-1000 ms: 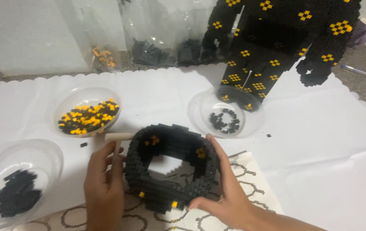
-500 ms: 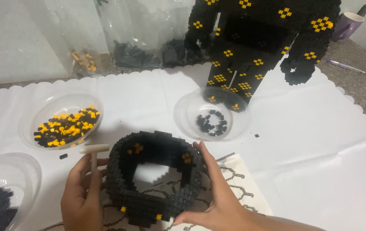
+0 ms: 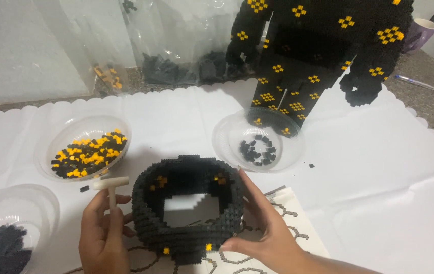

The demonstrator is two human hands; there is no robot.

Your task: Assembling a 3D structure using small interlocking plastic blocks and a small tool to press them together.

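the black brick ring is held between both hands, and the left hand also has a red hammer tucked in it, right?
Not quite: the little hammer in the left hand is white, not red, as the head view shows. The rest holds: the black brick ring sits between both hands, with the right hand flat against its side.

Three clear plastic bowls [image 3: 89, 147] hold small bricks. One black brick ring [image 3: 189, 210], one big black-and-yellow brick figure [image 3: 318, 56], one white hammer [image 3: 111, 189], one purple mug [image 3: 422, 31], one pen [image 3: 416, 82].
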